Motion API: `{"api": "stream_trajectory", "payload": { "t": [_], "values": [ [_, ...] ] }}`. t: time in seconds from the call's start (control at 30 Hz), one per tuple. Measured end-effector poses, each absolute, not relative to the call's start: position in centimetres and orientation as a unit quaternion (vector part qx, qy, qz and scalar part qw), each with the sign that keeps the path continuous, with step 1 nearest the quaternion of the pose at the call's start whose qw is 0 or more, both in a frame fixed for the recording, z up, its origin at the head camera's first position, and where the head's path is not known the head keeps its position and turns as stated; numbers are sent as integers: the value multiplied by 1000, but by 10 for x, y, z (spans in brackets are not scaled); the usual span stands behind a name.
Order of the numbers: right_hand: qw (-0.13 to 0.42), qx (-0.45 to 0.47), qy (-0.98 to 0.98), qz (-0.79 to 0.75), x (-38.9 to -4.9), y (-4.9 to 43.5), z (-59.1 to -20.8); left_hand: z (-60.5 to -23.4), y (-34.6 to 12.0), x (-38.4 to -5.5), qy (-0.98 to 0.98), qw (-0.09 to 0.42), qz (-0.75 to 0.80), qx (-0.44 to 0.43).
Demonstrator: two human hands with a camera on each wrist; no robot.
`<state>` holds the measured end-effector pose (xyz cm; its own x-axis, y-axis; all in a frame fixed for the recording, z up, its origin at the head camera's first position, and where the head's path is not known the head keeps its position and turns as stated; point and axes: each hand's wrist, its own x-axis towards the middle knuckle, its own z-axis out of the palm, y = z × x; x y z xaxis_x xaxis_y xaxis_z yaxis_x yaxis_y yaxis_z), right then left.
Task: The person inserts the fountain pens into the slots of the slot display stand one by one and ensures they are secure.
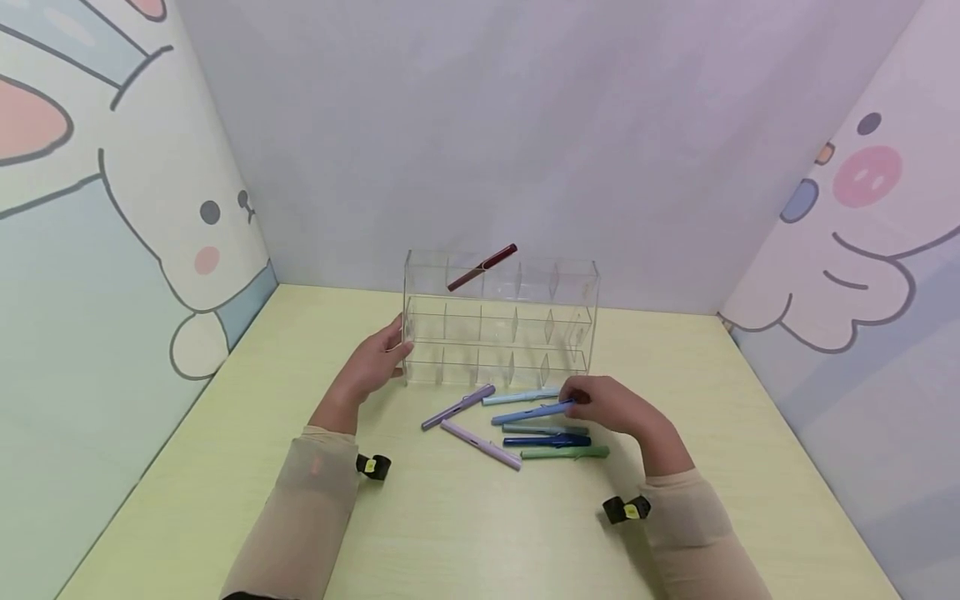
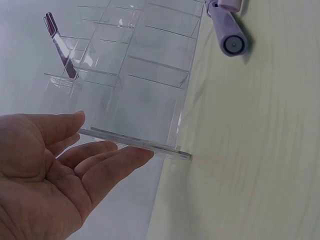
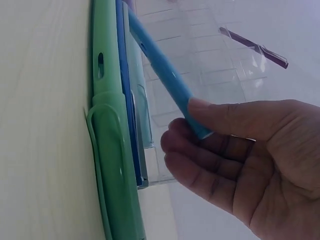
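Note:
A clear acrylic tiered rack [image 1: 498, 333] with divided compartments stands at the back of the table. My left hand [image 1: 369, 360] holds its left side panel [image 2: 135, 141], thumb at the front edge and fingers along the outside. In the top tier a dark red pen [image 1: 482, 267] leans at a slant. My right hand [image 1: 609, 403] pinches one end of a blue pen [image 3: 172, 82] between thumb and fingers; its other end points left, over the loose pens. Near it lie a light blue pen [image 1: 517, 398], a grey-teal pen [image 1: 517, 429], a dark blue pen [image 1: 536, 442] and a green pen [image 1: 562, 453].
Left of those pens, a purple pen [image 1: 456, 408] and a pale lilac pen [image 1: 480, 445] lie slanted in front of the rack. A grey back wall [image 1: 555, 142] rises behind it, with cartoon-printed walls at both sides of the pale yellow table [image 1: 450, 533].

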<state>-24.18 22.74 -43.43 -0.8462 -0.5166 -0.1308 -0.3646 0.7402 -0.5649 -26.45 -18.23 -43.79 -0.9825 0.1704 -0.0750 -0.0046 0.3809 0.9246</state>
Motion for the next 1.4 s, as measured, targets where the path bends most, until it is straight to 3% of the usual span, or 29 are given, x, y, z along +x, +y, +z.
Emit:
{"api": "stream_trajectory", "payload": {
  "t": [0.33,0.53,0.97,1.4],
  "values": [
    [201,-217,831,-471,-248,233,-445,-439,-184,-265,829,83,551,49],
    [191,-206,791,-543,-251,234,-451,-440,-183,-266,827,82,553,54],
    [178,-217,763,-582,-251,237,-453,-441,-182,-267,826,83,555,53],
    [151,-194,816,-523,-249,237,-439,-439,-182,-265,824,80,558,55]
  ]
}}
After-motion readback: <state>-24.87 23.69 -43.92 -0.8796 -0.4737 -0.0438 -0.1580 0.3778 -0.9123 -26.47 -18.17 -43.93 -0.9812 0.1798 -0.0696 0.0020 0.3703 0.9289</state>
